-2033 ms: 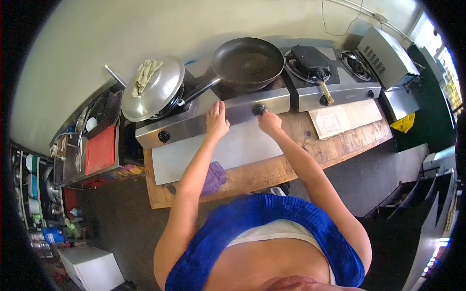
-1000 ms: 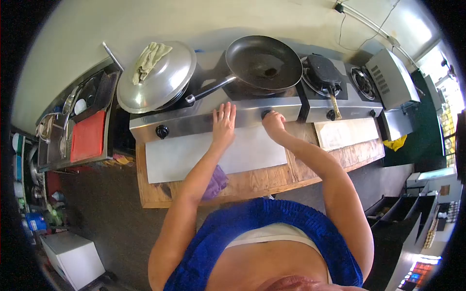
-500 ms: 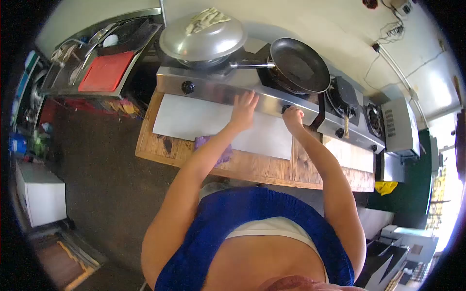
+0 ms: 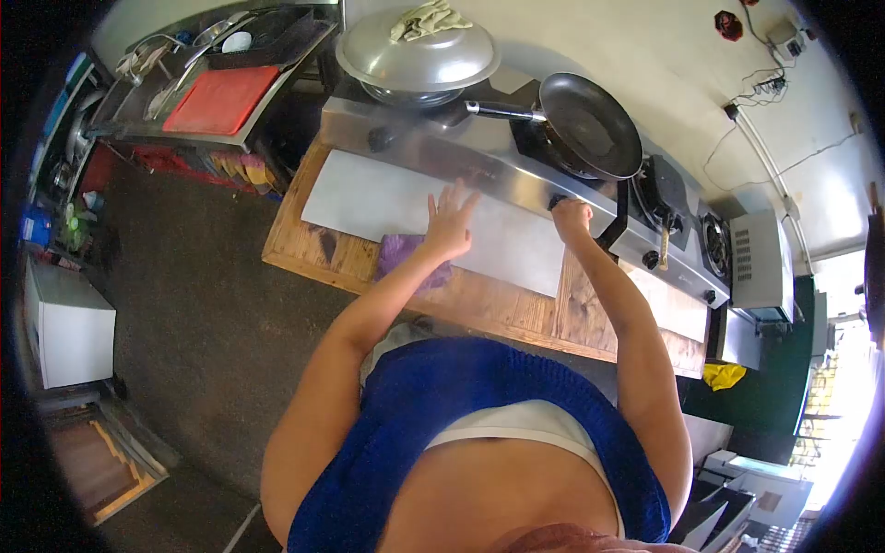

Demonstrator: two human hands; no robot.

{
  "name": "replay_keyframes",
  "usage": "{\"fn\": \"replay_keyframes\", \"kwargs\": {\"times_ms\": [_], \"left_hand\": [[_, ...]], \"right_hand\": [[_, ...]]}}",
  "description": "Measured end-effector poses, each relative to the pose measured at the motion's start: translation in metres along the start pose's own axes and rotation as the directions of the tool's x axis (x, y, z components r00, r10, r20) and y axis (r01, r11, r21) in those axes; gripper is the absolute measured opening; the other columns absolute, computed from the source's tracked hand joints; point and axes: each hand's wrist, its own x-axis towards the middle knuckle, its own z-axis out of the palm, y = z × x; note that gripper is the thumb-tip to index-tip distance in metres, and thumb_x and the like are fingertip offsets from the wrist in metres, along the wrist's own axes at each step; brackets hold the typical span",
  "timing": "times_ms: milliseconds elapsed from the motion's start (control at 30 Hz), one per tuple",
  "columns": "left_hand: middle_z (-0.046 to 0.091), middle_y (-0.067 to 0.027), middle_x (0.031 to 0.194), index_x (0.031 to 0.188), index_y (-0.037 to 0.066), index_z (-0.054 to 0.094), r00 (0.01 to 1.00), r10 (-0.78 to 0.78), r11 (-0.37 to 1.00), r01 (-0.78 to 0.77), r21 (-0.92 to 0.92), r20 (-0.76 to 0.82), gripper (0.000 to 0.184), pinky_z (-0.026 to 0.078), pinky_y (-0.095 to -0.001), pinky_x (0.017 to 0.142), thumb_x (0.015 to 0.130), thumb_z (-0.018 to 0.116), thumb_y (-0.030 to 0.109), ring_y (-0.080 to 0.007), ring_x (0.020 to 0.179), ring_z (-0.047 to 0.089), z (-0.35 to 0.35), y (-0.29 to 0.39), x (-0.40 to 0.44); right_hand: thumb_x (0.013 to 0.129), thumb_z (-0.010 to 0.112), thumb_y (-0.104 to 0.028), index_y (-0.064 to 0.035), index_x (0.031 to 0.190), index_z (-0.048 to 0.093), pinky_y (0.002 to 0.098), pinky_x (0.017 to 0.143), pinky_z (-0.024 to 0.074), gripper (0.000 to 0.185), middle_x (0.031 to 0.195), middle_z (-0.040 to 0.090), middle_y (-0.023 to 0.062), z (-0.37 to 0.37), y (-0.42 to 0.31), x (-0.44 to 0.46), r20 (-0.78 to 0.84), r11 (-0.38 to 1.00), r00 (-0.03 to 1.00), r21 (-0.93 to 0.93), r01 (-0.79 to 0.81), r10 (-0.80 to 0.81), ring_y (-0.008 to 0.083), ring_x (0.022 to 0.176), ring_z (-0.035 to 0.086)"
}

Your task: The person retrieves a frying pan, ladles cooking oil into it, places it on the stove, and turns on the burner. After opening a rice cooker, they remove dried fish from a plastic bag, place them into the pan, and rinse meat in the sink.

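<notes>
My right hand [image 4: 573, 217] is closed around a black stove knob [image 4: 556, 201] on the front of the steel gas stove [image 4: 489, 175]. Most of the knob is hidden by my fingers. My left hand [image 4: 450, 224], fingers spread and holding nothing, hovers over the white sheet [image 4: 355, 198] in front of the stove. Beside that wrist lies a folded purple cloth [image 4: 398, 251]. A black frying pan [image 4: 593, 127] sits on the burner above my right hand, its handle pointing left.
A large pot with a domed metal lid [image 4: 419, 57] stands on the left burner, a cloth [image 4: 430, 20] on top. Further right are another burner with a dark pan [image 4: 658, 187] and a white microwave [image 4: 761, 263]. A red cutting board [image 4: 221, 100] lies at the far left.
My left hand has drawn back from the stove front, down over the white sheet, with its fingers spreading. My right hand stays at the knob. The view has shifted slightly.
</notes>
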Motion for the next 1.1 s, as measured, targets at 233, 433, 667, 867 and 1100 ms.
{"fn": "replay_keyframes", "kwargs": {"times_ms": [233,433,667,867,1100], "left_hand": [[0.017,-0.0207,0.152,0.145,0.018,0.030,0.999,0.032,0.999,-0.032,-0.015,-0.009,0.085,0.014,-0.0637,0.109,0.069,0.066,0.008,-0.0414,0.138,0.021,0.002,0.010,0.001],[0.021,-0.0200,0.150,0.144,0.018,0.032,0.999,-0.011,1.000,0.011,-0.009,0.045,0.084,0.013,-0.0621,0.110,0.069,0.067,0.008,-0.0399,0.139,0.020,-0.001,0.008,-0.022],[0.026,-0.0175,0.149,0.135,0.013,0.046,0.892,0.296,0.954,-0.262,0.143,-0.342,0.064,0.020,-0.0581,0.110,0.074,0.062,0.005,-0.0380,0.137,0.024,-0.065,0.024,0.043],[0.054,-0.0139,0.124,0.131,0.007,0.049,0.854,0.437,0.841,-0.277,0.464,-0.283,0.057,0.031,-0.0523,0.103,0.078,0.069,0.017,-0.0307,0.116,0.049,-0.092,0.029,0.155],[0.056,-0.0152,0.106,0.131,0.017,0.050,0.926,0.364,0.863,-0.294,0.411,-0.101,0.047,0.047,-0.0447,0.079,0.086,0.054,0.008,-0.0331,0.097,0.057,-0.096,0.014,0.182]], "right_hand": [[0.081,0.057,-0.015,-0.0024,0.093,0.066,0.0456,0.049,0.0495,0.020,0.086,0.067,0.0126,0.004,0.004,-0.007,-0.012,1.000,1.000,0.017,-0.022,0.022,0.0279,0.077,0.066],[0.082,0.055,-0.016,-0.0032,0.095,0.064,0.0470,0.049,0.0491,0.021,0.089,0.067,0.0127,0.002,0.001,-0.006,-0.040,0.999,0.998,0.002,-0.054,0.054,0.0278,0.078,0.066],[0.082,0.055,-0.018,-0.0029,0.099,0.063,0.0457,0.052,0.0507,0.024,0.095,0.067,0.0128,-0.013,0.007,-0.016,0.060,0.983,0.995,0.164,-0.087,0.079,0.0279,0.081,0.067],[0.080,0.055,-0.015,-0.0030,0.099,0.057,0.0451,0.065,0.0532,0.022,0.091,0.064,0.0140,-0.017,-0.009,-0.057,-0.033,0.908,0.984,0.392,-0.148,0.174,0.0289,0.081,0.065],[0.086,0.056,-0.026,-0.0048,0.103,0.059,0.0468,0.078,0.0511,0.028,0.100,0.063,0.0172,-0.031,-0.025,-0.152,0.128,0.577,0.972,0.787,-0.221,0.197,0.0348,0.090,0.064]]}}
